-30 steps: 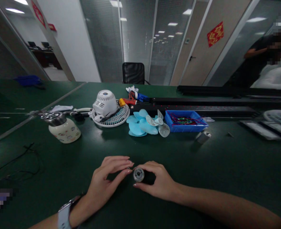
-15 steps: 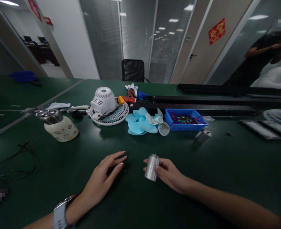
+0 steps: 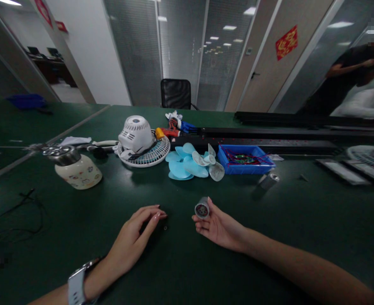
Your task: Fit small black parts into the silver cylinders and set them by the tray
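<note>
In my right hand (image 3: 220,226) is a small silver cylindrical motor (image 3: 202,208), pinched between thumb and fingers. Its round end faces me and shows a recessed inside with small parts too fine to name. My left hand (image 3: 139,233) rests on the green table with fingers loosely stretched, thumb near the index finger, and nothing in it. A tiny ring-like piece (image 3: 165,228) lies just right of the left fingertips. Farther back, a second silver cylinder (image 3: 269,181) lies on its side. Light-blue fan blades (image 3: 187,163) are piled straight ahead of my hands.
Behind the hands are a white fan body (image 3: 136,135) on its grille, a blue bin (image 3: 247,169) of wires, and a cordless drill (image 3: 170,131). A cream jar (image 3: 80,171) and a black cable (image 3: 40,216) are left. Long black rails (image 3: 285,135) lie along the back. A person (image 3: 342,80) stands far right.
My right hand has turned the motor so its end points at me instead of its side, raising it slightly. The left thumb and fingers have drawn closer together.
</note>
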Motion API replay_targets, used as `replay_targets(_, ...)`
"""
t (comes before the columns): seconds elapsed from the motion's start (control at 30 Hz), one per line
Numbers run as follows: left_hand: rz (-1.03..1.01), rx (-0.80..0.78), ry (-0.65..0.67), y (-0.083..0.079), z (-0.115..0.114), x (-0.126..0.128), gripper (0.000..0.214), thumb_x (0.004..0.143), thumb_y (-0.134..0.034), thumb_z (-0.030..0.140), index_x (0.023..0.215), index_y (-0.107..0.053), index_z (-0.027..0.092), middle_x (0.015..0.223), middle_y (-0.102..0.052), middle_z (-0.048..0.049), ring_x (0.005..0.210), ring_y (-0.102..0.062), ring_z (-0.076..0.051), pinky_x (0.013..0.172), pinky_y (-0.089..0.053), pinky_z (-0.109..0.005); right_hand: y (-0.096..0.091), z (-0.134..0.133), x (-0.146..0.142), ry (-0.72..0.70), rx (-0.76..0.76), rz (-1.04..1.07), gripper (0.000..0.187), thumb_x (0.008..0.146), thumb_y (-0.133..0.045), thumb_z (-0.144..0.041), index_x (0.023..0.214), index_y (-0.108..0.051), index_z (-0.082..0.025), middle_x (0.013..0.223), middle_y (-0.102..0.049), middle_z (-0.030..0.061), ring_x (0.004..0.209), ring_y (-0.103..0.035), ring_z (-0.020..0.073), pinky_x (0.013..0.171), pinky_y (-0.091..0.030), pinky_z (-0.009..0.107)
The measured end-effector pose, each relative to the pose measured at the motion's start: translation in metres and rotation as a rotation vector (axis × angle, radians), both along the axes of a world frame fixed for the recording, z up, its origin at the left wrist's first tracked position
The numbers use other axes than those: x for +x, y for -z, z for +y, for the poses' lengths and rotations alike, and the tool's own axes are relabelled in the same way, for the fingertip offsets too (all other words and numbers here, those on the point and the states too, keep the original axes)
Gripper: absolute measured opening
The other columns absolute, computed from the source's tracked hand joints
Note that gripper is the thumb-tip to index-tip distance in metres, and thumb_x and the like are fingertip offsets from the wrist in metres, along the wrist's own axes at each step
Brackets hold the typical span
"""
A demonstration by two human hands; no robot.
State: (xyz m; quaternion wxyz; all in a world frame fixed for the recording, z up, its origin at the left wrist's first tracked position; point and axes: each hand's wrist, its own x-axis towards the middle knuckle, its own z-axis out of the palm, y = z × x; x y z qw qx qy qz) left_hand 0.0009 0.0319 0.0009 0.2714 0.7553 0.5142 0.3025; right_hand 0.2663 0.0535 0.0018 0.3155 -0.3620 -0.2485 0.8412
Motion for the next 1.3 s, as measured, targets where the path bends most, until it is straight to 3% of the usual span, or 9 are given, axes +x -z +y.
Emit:
replay_targets(0.13,0.002,-0.017,0.004,0.002,0.0,-0.001,0.028,0.099,-0.043,0.038,0.108,-0.068,0.027,0.119,-0.068,-0.0044,0.122,-0.057,-0.024,0.102,-0.049,-0.045,-0.003,-0.006,-0.001,0.035,0.194,-0.052,0.043,0.076,-0.07,-0.052,0.098,-0.057,-0.017,0.102,-0.071,0.0125,0.094,-0.069,0.0204,0.092,-0.05,0.04)
replay_targets(0.3,0.005,-0.022,-0.002,0.003,-0.001,-0.002,0.027,0.098,-0.045,0.037,0.108,-0.067,0.027,0.119,-0.067,-0.0045,0.122,-0.057,-0.025,0.102,-0.049,-0.044,-0.004,-0.01,0.008,0.067,0.762,-0.44,0.04,0.06,-0.086,-0.032,0.079,-0.052,-0.02,0.093,-0.072,0.0064,0.09,-0.068,0.0208,0.079,-0.054,0.036)
replay_targets(0.43,0.006,-0.026,0.001,0.0,-0.001,-0.001,0.027,0.098,-0.044,0.037,0.109,-0.067,0.028,0.121,-0.066,-0.005,0.122,-0.057,-0.025,0.101,-0.049,-0.044,0.0,-0.007,0.015,0.144,1.157,-0.671,0.036,0.062,-0.085,-0.033,0.089,-0.065,-0.02,0.089,-0.07,0.0038,0.081,-0.066,0.0176,0.071,-0.052,0.032)
replay_targets(0.53,0.01,-0.027,-0.003,0.001,-0.001,-0.001,0.027,0.098,-0.045,0.037,0.109,-0.067,0.028,0.121,-0.066,-0.005,0.122,-0.057,-0.025,0.101,-0.049,-0.044,-0.001,-0.007,0.015,0.067,1.298,-0.723,0.04,0.065,-0.083,-0.035,0.102,-0.069,-0.024,0.093,-0.072,0.0038,0.081,-0.066,0.0175,0.071,-0.052,0.033)
replay_targets(0.7,0.007,-0.019,-0.008,0.002,0.0,-0.001,0.026,0.097,-0.045,0.037,0.107,-0.068,0.028,0.119,-0.067,-0.0045,0.12,-0.058,-0.025,0.099,-0.05,-0.044,-0.007,-0.006,0.015,0.113,1.126,-0.757,0.039,0.076,-0.074,-0.038,0.112,-0.064,-0.024,0.111,-0.07,0.0057,0.103,-0.065,0.0218,0.092,-0.05,0.041)
replay_targets(0.8,0.008,-0.025,-0.005,0.002,0.0,-0.002,0.026,0.098,-0.045,0.037,0.107,-0.068,0.028,0.119,-0.066,-0.0054,0.119,-0.059,-0.025,0.098,-0.051,-0.044,-0.001,0.011,0.028,0.383,1.01,-0.82,0.035,0.088,-0.059,-0.04,0.118,-0.056,-0.021,0.117,-0.067,0.0098,0.109,-0.063,0.0219,0.097,-0.047,0.042)
replay_targets(0.97,0.009,-0.02,-0.001,0.002,-0.001,-0.001,0.026,0.098,-0.045,0.037,0.108,-0.068,0.028,0.118,-0.066,-0.0053,0.119,-0.059,-0.025,0.098,-0.051,-0.044,0.024,0.056,0.081,0.821,0.988,-1.039,0.044,0.086,-0.059,-0.045,0.118,-0.049,-0.017,0.119,-0.064,0.0161,0.111,-0.061,0.0255,0.1,-0.044,0.046)
replay_targets(1.13,0.002,0.002,-0.002,0.002,0.0,0.0,0.026,0.097,-0.046,0.036,0.107,-0.068,0.027,0.116,-0.067,-0.0057,0.117,-0.06,-0.025,0.097,-0.052,-0.043,0.042,0.072,0.115,0.777,0.903,-1.19,0.05,0.083,-0.057,-0.051,0.119,-0.047,-0.017,0.113,-0.066,0.0167,0.106,-0.063,0.029,0.094,-0.045,0.05)
replay_targets(1.3,-0.011,0.009,-0.001,0.002,-0.001,0.0,0.023,0.097,-0.048,0.035,0.107,-0.067,0.027,0.116,-0.068,-0.0057,0.117,-0.06,-0.025,0.097,-0.052,-0.043,0.04,0.071,0.113,0.746,0.919,-1.279,0.058,0.08,-0.058,-0.054,0.122,-0.046,-0.014,0.113,-0.063,0.0189,0.106,-0.059,0.0315,0.094,-0.043,0.052)
